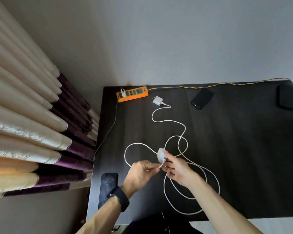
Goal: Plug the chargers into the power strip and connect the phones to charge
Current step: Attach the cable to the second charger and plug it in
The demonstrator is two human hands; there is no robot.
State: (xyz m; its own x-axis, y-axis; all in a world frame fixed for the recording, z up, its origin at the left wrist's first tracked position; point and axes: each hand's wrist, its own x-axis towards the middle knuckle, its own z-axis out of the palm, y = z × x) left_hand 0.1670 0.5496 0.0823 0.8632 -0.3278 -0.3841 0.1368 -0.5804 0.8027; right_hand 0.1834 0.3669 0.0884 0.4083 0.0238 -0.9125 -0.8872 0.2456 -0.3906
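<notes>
While the right hand (178, 168) pinches a white charger (161, 155) and the left hand (140, 173) grips its cable (161, 165) just below the block, the main risk is tangling: the white cables (181, 132) loop over each other on the table (243, 149), so lifting this charger could drag the second charger (158, 100) lying at twelve o'clock. Pulling hard might also unseat the cable. Both forearms reach in from six o'clock, hands nearly touching. The power strip (132, 94) sits at eleven o'clock, one plug already in; phones rest at one (202, 98), two (286, 97) and eight o'clock (108, 184).
</notes>
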